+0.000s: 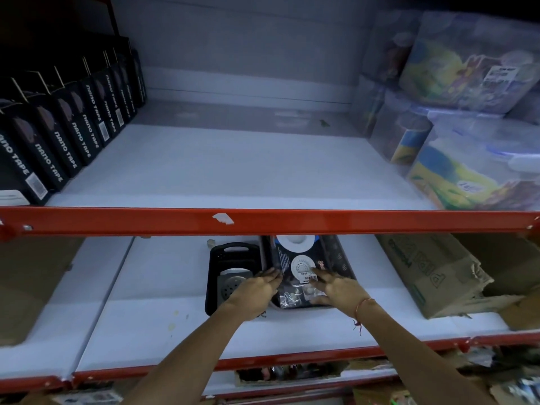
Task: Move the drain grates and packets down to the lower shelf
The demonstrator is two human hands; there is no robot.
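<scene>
Two black trays sit side by side on the lower shelf (152, 311). The left tray (216, 276) holds square metal drain grates (232, 283). The right tray (339, 258) holds clear packets (298, 270) with round white strainers on dark cards. My left hand (257, 290) lies flat over the gap between the trays, fingers spread, touching the packets' left edge. My right hand (333, 287) rests with fingers apart on top of the packets. Neither hand is closed around anything. The middle of the upper shelf (233, 171) is bare white.
Black "nano tape" boxes (58, 141) line the upper shelf's left side. Clear plastic containers (467, 112) stack on its right. A torn cardboard box (432, 270) stands right of the trays. The red shelf rail (292, 222) crosses just above my hands.
</scene>
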